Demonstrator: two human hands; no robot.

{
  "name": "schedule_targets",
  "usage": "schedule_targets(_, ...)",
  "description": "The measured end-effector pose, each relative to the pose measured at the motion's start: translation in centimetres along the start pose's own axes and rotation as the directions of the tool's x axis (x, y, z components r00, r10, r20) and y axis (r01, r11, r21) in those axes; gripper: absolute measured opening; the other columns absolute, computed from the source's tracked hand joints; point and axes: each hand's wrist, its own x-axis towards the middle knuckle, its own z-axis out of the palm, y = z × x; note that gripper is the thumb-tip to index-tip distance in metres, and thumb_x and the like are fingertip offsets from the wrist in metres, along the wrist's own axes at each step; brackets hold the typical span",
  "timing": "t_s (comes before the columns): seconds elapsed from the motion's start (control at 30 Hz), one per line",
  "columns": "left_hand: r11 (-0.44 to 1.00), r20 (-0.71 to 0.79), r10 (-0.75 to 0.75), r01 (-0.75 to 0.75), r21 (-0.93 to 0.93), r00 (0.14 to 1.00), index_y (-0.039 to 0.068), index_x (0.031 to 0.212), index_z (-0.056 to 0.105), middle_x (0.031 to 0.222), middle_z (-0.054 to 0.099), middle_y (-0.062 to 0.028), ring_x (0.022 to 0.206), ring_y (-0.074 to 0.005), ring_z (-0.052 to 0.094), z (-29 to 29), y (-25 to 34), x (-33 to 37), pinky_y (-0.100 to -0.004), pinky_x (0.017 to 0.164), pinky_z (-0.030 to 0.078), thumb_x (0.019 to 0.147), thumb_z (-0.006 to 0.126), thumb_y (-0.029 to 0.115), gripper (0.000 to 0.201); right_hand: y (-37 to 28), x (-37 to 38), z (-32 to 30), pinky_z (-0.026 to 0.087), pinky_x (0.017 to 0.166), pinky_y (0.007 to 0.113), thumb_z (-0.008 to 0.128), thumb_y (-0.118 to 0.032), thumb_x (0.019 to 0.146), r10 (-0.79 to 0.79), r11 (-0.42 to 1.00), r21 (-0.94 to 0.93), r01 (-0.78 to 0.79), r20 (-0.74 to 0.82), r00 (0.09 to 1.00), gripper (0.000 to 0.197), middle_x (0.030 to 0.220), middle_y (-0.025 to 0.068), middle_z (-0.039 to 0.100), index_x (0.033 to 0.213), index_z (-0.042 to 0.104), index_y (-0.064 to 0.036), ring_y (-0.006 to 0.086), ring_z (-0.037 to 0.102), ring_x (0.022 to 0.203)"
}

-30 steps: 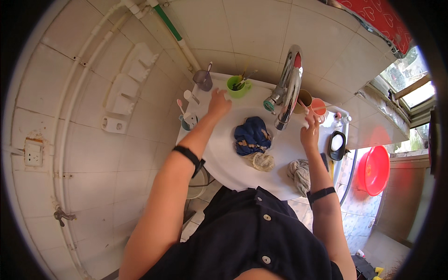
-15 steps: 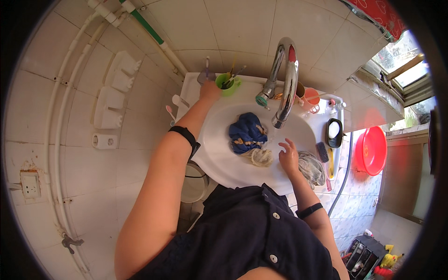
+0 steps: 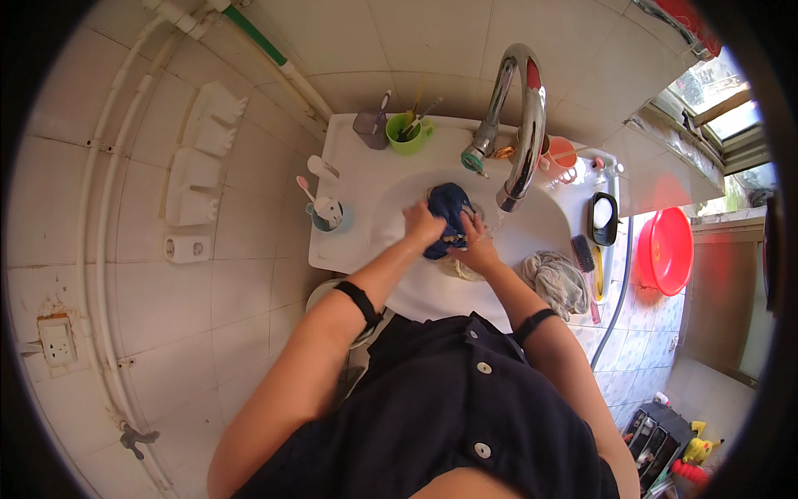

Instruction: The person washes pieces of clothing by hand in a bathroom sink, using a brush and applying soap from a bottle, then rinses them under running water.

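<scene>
A wet-looking dark blue cloth [image 3: 450,202] is bunched in the white sink basin [image 3: 540,220], left of the faucet's spout. My left hand [image 3: 424,225] grips its left side, fingertips partly hidden in the folds. On the cloth's lower right side, my right hand [image 3: 477,248] closes on it, the fingers pointing up and away. A cream cloth [image 3: 464,269] lies beneath, partly covered by my right hand and wrist. Over the basin's right side arches the chrome faucet [image 3: 524,125]; whether water runs I cannot tell.
Along the back ledge stand a purplish cup [image 3: 370,131], a green cup [image 3: 406,137] with brushes and a pink cup [image 3: 562,158]. A grey cloth [image 3: 555,283], a scrub brush [image 3: 583,252] and a black soap dish [image 3: 603,218] lie right. A red basin [image 3: 667,251] stands beyond.
My left hand has come from the cups at the back left down to the blue cloth. My right hand has moved left onto the cloth. The view has shifted slightly.
</scene>
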Motion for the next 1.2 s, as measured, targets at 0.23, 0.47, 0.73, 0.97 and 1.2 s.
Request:
schedule_targets(0.23, 0.609, 0.639, -0.438, 0.732, -0.306, 0.632, 0.012, 0.131, 0.036, 0.139, 0.031, -0.0164, 0.12, -0.0374, 0.038, 4.8, -3.5, -4.8, -0.0531, 0.09, 0.039, 0.074, 0.063, 0.023, 0.064, 2.8, -2.1, 2.8, 0.038, 0.094, 0.049, 0.074, -0.039, 0.063, 0.331, 0.919, -0.358, -0.168, 0.461, 0.823, 0.065, 0.13, 0.016, 0.046, 0.121, 0.049, -0.0216, 0.0344, 0.048, 0.114)
schedule_targets(0.47, 0.187, 0.841, -0.105, 0.841, -0.507, 0.53, 0.008, 0.116, 0.053, 0.109, 0.057, -0.0159, 0.101, -0.0309, 0.053, 2.9, -4.2, -3.9, -0.0487, 0.087, 0.04, 0.082, 0.042, 0.055, 0.06, -3.5, -1.9, -0.8, 0.046, 0.071, 0.031, 0.056, -0.008, 0.068, 0.055, 0.776, 0.582, -0.243, 0.321, 0.946, 0.027, 0.081, 0.0082, 0.06, 0.095, 0.055, -0.0058, 0.019, 0.058, 0.078)
schedule_targets(0.73, 0.778, 0.459, -0.033, 0.311, -0.545, 0.888, 0.004, 0.124, 0.046, 0.112, 0.056, -0.0153, 0.1, -0.0263, 0.055, 1.0, 0.0, -5.1, -0.0386, 0.088, 0.044, 0.086, 0.047, 0.041, 0.053, -3.5, -0.9, -3.8, 0.046, 0.067, 0.045, 0.05, -0.009, 0.07, 0.158, 0.955, 0.276, -0.11, -0.159, 0.975, 0.024, 0.081, 0.0254, 0.06, 0.09, 0.06, -0.0032, 0.0423, 0.057, 0.078)
schedule_targets(0.97, 0.991, -0.283, 0.024, 0.014, 0.131, 0.959, 0.001, 0.138, 0.014, 0.136, 0.029, -0.0264, 0.121, -0.0414, 0.039, -9.4, -4.4, -9.6, -0.044, 0.093, 0.041, 0.081, 0.057, 0.032, 0.078, 3.7, -3.2, -2.4, 0.046, 0.074, 0.043, 0.052, -0.011, 0.069, 0.223, 0.953, 0.2, -0.228, 0.051, 0.974, 0.026, 0.085, 0.0232, 0.062, 0.093, 0.06, -0.0045, 0.0397, 0.058, 0.085)
schedule_targets(1.2, 0.871, -0.236, -0.005, 0.121, 0.476, 0.972, 0.018, 0.122, 0.043, 0.107, 0.052, -0.0137, 0.093, -0.0318, 0.058, -10.7, -14.7, -7.8, -0.0425, 0.073, 0.049, 0.078, 0.064, 0.027, 0.049, 5.1, -4.6, -1.3, 0.047, 0.077, 0.04, 0.059, -0.015, 0.069, 0.212, 0.964, 0.108, -0.244, 0.248, 0.946, 0.026, 0.09, 0.0198, 0.063, 0.093, 0.061, -0.0059, 0.0361, 0.06, 0.089)
